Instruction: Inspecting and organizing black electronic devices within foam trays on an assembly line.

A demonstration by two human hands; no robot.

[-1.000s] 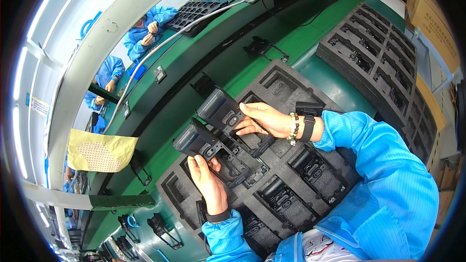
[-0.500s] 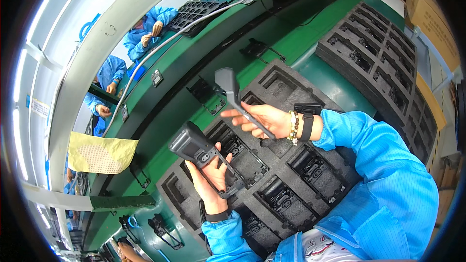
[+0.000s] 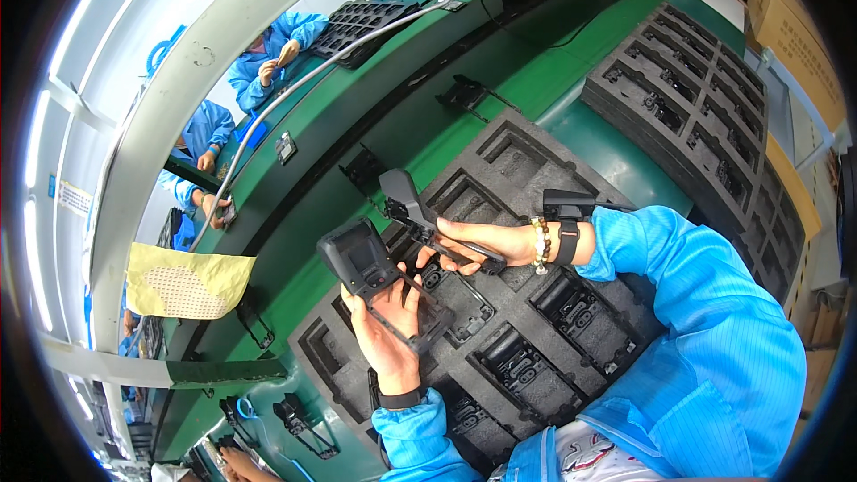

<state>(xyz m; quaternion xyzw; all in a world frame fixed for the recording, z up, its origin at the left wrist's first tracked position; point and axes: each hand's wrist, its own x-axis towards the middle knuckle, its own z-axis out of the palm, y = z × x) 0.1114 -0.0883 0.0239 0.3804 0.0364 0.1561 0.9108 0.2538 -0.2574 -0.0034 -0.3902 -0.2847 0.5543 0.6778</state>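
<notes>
Above the black foam tray [image 3: 536, 152], your left hand [image 3: 388, 335] fingers grip a black device housing [image 3: 361, 259], while your right hand [image 3: 478, 245] clasps a grey handle-shaped part [image 3: 406, 201]; the two are not yet joined.

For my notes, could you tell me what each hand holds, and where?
Left hand: black boxy part, gripped underneath. Right hand: grey handle-shaped part, held at its lower end.

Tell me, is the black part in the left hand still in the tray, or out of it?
Out. The left hand holds the black part lifted above the black foam tray.
</notes>
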